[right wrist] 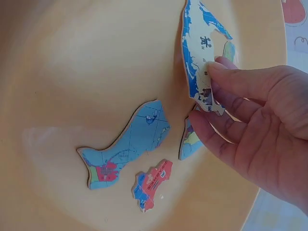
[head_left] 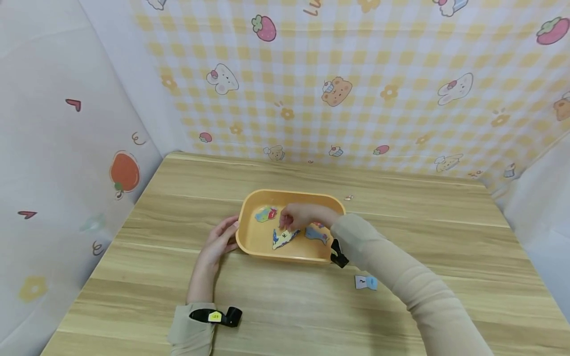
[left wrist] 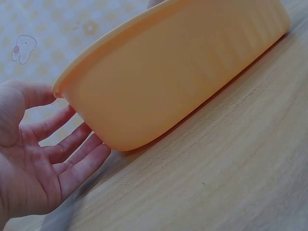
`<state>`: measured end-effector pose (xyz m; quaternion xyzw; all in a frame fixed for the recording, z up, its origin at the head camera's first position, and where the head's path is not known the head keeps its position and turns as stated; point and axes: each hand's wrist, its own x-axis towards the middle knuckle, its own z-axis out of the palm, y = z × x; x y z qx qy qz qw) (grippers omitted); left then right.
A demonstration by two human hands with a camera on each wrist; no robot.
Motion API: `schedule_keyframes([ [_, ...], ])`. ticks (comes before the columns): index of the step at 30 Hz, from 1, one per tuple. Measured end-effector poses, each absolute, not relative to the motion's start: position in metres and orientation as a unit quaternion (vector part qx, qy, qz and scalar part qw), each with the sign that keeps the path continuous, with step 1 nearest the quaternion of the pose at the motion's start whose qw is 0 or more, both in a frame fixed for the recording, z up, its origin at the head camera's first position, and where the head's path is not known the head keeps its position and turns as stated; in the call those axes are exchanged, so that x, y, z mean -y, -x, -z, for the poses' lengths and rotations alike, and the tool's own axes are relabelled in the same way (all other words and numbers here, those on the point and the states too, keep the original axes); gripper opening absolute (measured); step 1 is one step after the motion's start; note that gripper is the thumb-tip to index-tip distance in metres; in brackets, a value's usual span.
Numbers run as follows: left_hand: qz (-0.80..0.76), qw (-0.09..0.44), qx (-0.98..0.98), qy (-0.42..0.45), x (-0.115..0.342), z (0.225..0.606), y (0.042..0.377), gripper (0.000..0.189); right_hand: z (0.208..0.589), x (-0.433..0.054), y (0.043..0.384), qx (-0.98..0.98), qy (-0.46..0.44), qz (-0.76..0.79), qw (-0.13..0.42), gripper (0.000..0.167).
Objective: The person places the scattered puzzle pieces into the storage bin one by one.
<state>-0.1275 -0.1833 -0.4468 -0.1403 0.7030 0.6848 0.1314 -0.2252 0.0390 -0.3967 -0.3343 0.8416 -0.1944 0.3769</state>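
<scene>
My right hand [head_left: 302,215] reaches into an orange plastic basin [head_left: 257,236]. Between thumb and fingers it pinches a cream-and-blue map puzzle piece [right wrist: 195,62], which is tilted up from the basin floor. Below it in the right wrist view lie a long light-blue piece [right wrist: 136,137] and a small red-and-blue piece [right wrist: 153,184]. Another piece [right wrist: 190,140] is partly hidden behind the fingers. On the basin's left side is a green-and-red piece [head_left: 266,214]. My left hand [left wrist: 45,149] touches the basin's left end from outside, fingers extended against the wall, thumb at the rim.
On the wooden table [head_left: 285,306], a white-and-blue piece [head_left: 366,282] lies in front of the basin at the right, near my right sleeve. A tiny piece [head_left: 349,198] sits just behind the basin's right end. A checked curtain [head_left: 311,109] borders the back edge.
</scene>
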Motion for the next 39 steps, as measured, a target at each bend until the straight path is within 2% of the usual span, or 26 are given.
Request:
schedule_keyframes([
  [14,-0.689,0.132,-0.697,0.147,0.181,0.447,0.129,0.050,0.391,-0.046,0.220,-0.847,0.336,0.228,0.343,0.017],
  [26,-0.689,0.133,-0.698,0.144,0.183,0.446,0.129,0.048,0.373,-0.086,0.231,-0.873,0.293,0.294,0.256,0.024],
  [35,-0.689,0.130,-0.700,0.133,0.185,0.447,0.128,0.049,0.374,-0.129,0.247,-0.894,0.225,0.363,0.137,0.024],
  [39,-0.689,0.131,-0.700,0.133,0.184,0.447,0.127,0.050,0.379,-0.147,0.250,-0.896,0.195,0.377,0.127,0.025],
])
